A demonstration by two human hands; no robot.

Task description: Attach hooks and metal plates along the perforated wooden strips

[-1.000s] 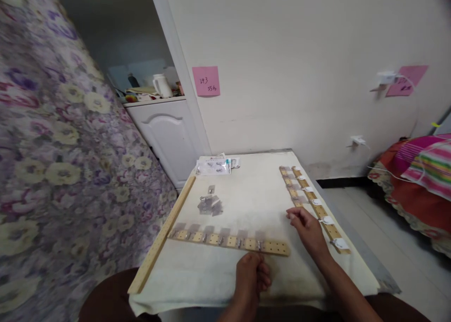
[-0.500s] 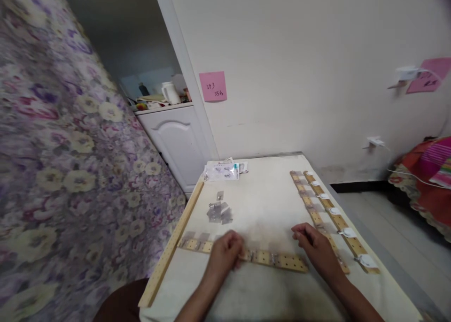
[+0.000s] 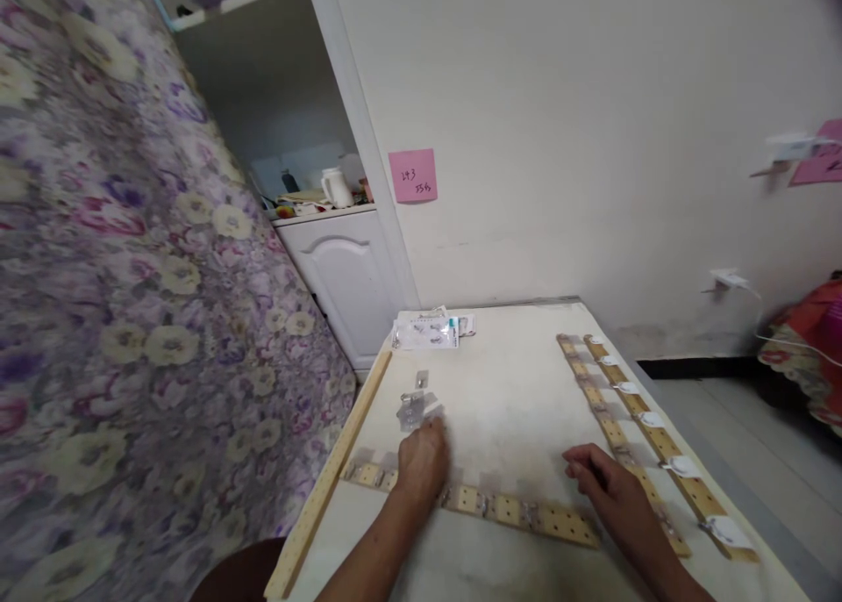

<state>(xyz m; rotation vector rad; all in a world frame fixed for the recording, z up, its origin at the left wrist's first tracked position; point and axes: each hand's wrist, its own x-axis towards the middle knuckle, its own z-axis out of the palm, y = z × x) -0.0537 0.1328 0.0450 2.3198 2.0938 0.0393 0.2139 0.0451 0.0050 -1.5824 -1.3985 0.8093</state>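
Note:
My left hand (image 3: 424, 457) reaches over the near wooden strip to the edge of a small pile of clear plastic hook pads (image 3: 410, 412). Its fingers point down and their tips are hidden, so whether they hold a pad does not show. One more clear pad (image 3: 422, 379) lies just beyond the pile. The near wooden strip (image 3: 506, 507) has rows of holes and carries several clear pads with metal hooks. Hovering past its right end, my right hand (image 3: 602, 479) has loosely bent fingers, thumb and forefinger slightly apart, with nothing visible between them.
On the right lie a wooden strip with clear pads (image 3: 611, 428) and another with white hooks (image 3: 661, 444). A bare perforated wooden strip (image 3: 335, 470) runs along the left edge. Packaged hooks (image 3: 426, 332) lie at the back of the table by the wall. A floral curtain (image 3: 177, 304) hangs left.
My left hand has moved away from the near strip, forward to the pile of pads. My right hand keeps much the same pose. The camera view has shifted slightly.

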